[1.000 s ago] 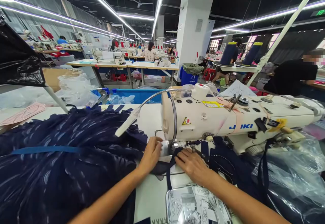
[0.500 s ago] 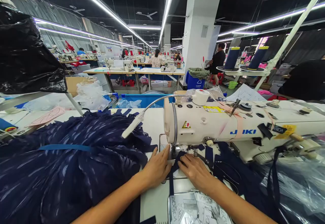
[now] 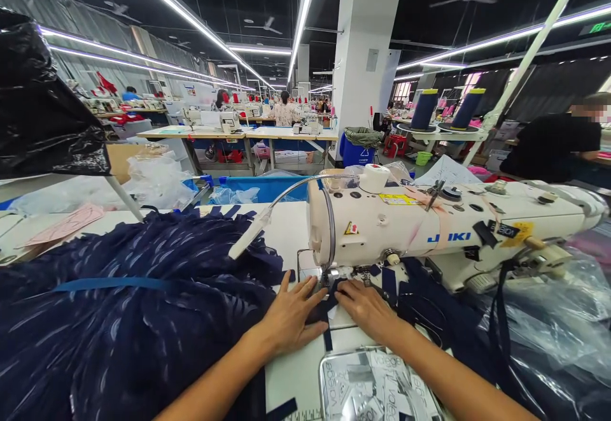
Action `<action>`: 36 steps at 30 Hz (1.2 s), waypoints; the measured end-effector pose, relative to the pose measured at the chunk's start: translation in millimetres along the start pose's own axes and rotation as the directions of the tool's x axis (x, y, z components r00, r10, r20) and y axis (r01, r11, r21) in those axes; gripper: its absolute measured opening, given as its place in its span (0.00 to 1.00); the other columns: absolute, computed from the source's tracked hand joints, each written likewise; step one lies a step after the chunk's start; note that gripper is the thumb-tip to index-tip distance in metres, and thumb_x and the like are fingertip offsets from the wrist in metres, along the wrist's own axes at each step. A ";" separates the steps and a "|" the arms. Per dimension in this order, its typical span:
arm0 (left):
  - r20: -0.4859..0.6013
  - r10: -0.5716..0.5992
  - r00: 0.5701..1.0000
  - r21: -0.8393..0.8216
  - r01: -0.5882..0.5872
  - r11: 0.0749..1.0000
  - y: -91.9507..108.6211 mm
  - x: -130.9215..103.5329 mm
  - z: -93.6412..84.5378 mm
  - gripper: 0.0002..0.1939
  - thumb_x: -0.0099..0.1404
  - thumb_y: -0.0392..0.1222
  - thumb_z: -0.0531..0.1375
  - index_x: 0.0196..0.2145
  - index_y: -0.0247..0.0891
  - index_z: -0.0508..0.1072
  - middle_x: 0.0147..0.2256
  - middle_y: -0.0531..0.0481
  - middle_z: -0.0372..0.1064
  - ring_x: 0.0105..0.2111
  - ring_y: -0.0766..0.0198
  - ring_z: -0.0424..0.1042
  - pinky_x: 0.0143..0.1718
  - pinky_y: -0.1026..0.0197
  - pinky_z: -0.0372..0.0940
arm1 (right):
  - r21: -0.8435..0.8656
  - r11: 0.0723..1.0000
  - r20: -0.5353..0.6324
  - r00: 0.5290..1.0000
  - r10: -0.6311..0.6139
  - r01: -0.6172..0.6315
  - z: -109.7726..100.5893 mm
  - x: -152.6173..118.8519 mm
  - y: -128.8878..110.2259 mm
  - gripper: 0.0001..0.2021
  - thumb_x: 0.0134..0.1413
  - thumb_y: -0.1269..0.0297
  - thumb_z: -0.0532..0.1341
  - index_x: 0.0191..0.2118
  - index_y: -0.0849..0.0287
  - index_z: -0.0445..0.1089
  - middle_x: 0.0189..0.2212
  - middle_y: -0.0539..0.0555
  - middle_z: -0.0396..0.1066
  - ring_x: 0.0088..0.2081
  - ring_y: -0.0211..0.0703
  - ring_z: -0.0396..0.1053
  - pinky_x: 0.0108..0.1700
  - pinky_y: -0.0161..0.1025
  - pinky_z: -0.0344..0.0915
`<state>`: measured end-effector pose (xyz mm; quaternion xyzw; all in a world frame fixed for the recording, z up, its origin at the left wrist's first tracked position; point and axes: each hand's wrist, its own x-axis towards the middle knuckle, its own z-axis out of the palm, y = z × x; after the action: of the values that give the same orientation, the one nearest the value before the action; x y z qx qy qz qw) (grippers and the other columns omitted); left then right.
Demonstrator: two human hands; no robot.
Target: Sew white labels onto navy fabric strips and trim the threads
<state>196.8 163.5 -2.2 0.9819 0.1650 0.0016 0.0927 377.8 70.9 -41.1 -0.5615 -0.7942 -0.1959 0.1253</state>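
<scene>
A white sewing machine stands across the table. My left hand lies with spread fingers beside the needle area, its fingertips near the presser foot. Close by on the right, my right hand rests with its fingers together on a small navy fabric piece, pressing it near the foot. A narrow navy strip hangs down between the hands. To the left lies a large heap of navy fabric with a blue band across it.
A clear box of printed labels sits below my right hand. Navy fabric and clear plastic lie at the right. Thread cones stand behind the machine; a lamp arm bends over the table. A person in black is at the far right.
My left hand has spread its fingers wider, with the thumb stretched out lower. The view has turned slightly to the right. The standing person in black near the column is no longer visible.
</scene>
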 end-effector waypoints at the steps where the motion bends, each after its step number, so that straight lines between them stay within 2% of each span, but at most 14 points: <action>1: 0.015 0.016 1.000 -0.004 -0.016 1.000 -1.8 -0.5 -0.4 0.33 0.59 0.59 0.50 0.57 0.39 0.56 0.58 0.32 0.48 0.59 0.48 0.46 0.54 0.31 0.35 | -0.013 1.000 0.003 1.000 0.006 -0.006 1.3 0.4 1.0 0.08 0.48 0.77 0.60 0.37 0.66 0.70 0.36 0.59 0.70 0.36 0.48 0.68 0.32 0.40 0.69; 5: 0.049 0.041 0.998 -0.013 -0.040 0.999 -5.2 -0.9 -1.1 0.41 0.52 0.68 0.49 0.57 0.42 0.54 0.58 0.30 0.45 0.59 0.45 0.45 0.52 0.29 0.33 | -0.024 1.000 0.069 0.998 0.013 -0.012 5.3 2.0 5.4 0.12 0.48 0.79 0.58 0.40 0.64 0.69 0.39 0.59 0.70 0.38 0.48 0.68 0.32 0.41 0.70; 9: 0.045 0.026 0.999 0.004 -0.026 1.000 -1.6 0.0 0.1 0.42 0.51 0.69 0.50 0.57 0.42 0.54 0.58 0.30 0.45 0.59 0.44 0.44 0.53 0.30 0.34 | 0.009 1.000 0.162 0.987 0.018 -0.019 4.8 3.6 9.7 0.15 0.49 0.80 0.56 0.44 0.63 0.67 0.45 0.61 0.68 0.41 0.48 0.69 0.33 0.41 0.70; 12: 0.049 0.004 0.999 0.027 -0.005 1.000 1.9 1.5 0.8 0.43 0.50 0.68 0.51 0.57 0.41 0.54 0.58 0.29 0.45 0.59 0.45 0.44 0.53 0.31 0.35 | 0.020 0.999 0.184 0.983 0.021 -0.026 4.0 3.9 12.8 0.17 0.50 0.81 0.54 0.46 0.63 0.67 0.46 0.61 0.67 0.41 0.48 0.69 0.35 0.41 0.70; 18: 0.056 -0.022 0.998 0.033 0.020 0.999 2.3 4.6 3.4 0.43 0.49 0.69 0.51 0.58 0.43 0.54 0.58 0.30 0.45 0.59 0.44 0.45 0.53 0.32 0.39 | 0.028 1.000 0.134 0.991 -0.008 0.004 12.2 1.8 20.1 0.18 0.50 0.81 0.53 0.47 0.63 0.67 0.44 0.61 0.69 0.40 0.49 0.70 0.39 0.44 0.69; 23: 0.047 -0.035 0.998 0.033 0.034 0.999 1.2 6.3 7.4 0.44 0.48 0.71 0.50 0.58 0.45 0.53 0.58 0.33 0.47 0.58 0.43 0.46 0.53 0.33 0.41 | 0.017 1.000 0.105 0.994 -0.001 0.000 21.8 -0.7 26.6 0.18 0.51 0.79 0.54 0.47 0.62 0.68 0.39 0.60 0.72 0.34 0.49 0.72 0.35 0.43 0.69; 26: 0.064 -0.041 0.997 0.029 0.039 0.999 1.2 6.8 7.7 0.44 0.49 0.71 0.50 0.58 0.45 0.52 0.58 0.32 0.47 0.59 0.43 0.45 0.53 0.34 0.41 | 0.077 0.997 0.070 0.998 -0.010 0.004 24.2 0.0 29.8 0.16 0.52 0.77 0.54 0.46 0.62 0.69 0.37 0.59 0.73 0.36 0.49 0.72 0.36 0.43 0.69; 31: 0.047 -0.032 0.998 -0.002 0.033 0.999 -0.5 6.8 8.6 0.43 0.49 0.69 0.52 0.58 0.45 0.53 0.59 0.33 0.46 0.59 0.43 0.45 0.53 0.34 0.40 | 0.178 0.984 0.066 0.998 -0.014 0.002 23.1 2.8 32.7 0.15 0.54 0.75 0.52 0.46 0.59 0.68 0.35 0.57 0.74 0.37 0.47 0.71 0.38 0.42 0.68; 36: 0.032 -0.025 0.999 -0.013 0.025 1.000 -0.4 6.2 9.6 0.44 0.48 0.69 0.52 0.58 0.44 0.54 0.58 0.32 0.47 0.59 0.42 0.44 0.53 0.33 0.39 | 0.186 0.983 0.036 0.999 -0.010 0.003 15.1 6.1 30.9 0.15 0.58 0.73 0.49 0.43 0.60 0.71 0.32 0.57 0.74 0.33 0.46 0.72 0.34 0.40 0.68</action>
<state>202.8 164.2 -11.9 0.9790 0.1758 -0.0139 0.1020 405.1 91.9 -46.8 -0.5481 -0.8131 -0.1108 0.1617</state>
